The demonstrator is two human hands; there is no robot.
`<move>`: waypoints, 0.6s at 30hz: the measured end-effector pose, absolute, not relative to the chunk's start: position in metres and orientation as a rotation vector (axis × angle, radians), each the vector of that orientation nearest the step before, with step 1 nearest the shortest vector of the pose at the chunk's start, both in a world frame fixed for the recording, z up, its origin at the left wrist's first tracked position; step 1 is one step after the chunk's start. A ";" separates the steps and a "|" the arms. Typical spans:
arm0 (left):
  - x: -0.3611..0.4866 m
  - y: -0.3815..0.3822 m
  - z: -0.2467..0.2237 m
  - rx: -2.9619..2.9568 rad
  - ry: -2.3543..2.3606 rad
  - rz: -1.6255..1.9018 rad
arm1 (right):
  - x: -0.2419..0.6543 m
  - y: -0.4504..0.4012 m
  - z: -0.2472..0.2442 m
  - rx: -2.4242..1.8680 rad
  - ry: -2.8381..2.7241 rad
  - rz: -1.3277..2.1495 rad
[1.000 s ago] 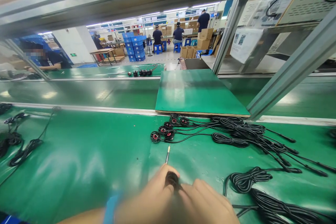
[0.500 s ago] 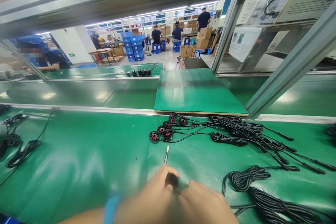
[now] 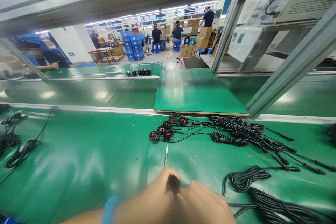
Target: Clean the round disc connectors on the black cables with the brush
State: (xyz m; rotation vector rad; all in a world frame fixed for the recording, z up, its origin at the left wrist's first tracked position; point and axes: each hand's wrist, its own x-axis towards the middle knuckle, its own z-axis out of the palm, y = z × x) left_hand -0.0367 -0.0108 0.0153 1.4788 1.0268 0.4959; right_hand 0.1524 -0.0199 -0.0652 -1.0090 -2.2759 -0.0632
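Low in the middle, my left hand [image 3: 154, 190], with a blue band [image 3: 109, 208] at its wrist, is closed around a black round part [image 3: 173, 183]. My right hand [image 3: 206, 201] presses up against it from the right, fingers curled, and what lies inside them is hidden. A thin metal rod with a pale tip [image 3: 166, 151] points forward from beyond my left hand; its near end is covered. Just past the tip lie several black round parts with red centres [image 3: 162, 130], joined to black cables [image 3: 231, 124].
Coiled black cables [image 3: 246, 178] lie right of my hands, with a larger bundle [image 3: 283, 206] nearer me. More cabled parts [image 3: 23, 150] are at the left. A raised green board [image 3: 196, 91] and slanted metal post [image 3: 288, 63] stand ahead. A person [image 3: 49, 57] sits across the line.
My hands stay almost in place, tilting slightly, and more of the black round part shows between them. The pale tip has shifted a touch left. The cables on the table have not moved.
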 end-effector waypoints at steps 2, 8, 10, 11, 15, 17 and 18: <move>-0.038 -0.011 0.014 1.442 0.994 0.539 | 0.152 -0.019 -0.063 -1.002 -2.259 -0.067; -0.042 -0.015 0.012 1.324 0.971 0.570 | 0.152 -0.015 -0.059 -1.009 -2.229 -0.040; -0.043 -0.015 0.011 1.324 0.971 0.590 | 0.151 -0.015 -0.058 -1.011 -2.207 -0.030; -0.043 -0.016 0.011 1.327 0.981 0.602 | 0.150 -0.015 -0.058 -1.007 -2.194 -0.026; -0.041 -0.016 0.010 1.317 1.032 0.659 | 0.148 -0.015 -0.056 -0.983 -2.172 0.004; -0.040 -0.016 0.011 1.314 1.044 0.676 | 0.147 -0.014 -0.055 -0.973 -2.168 0.009; -0.039 -0.016 0.012 1.311 1.049 0.677 | 0.148 -0.014 -0.055 -0.964 -2.167 0.006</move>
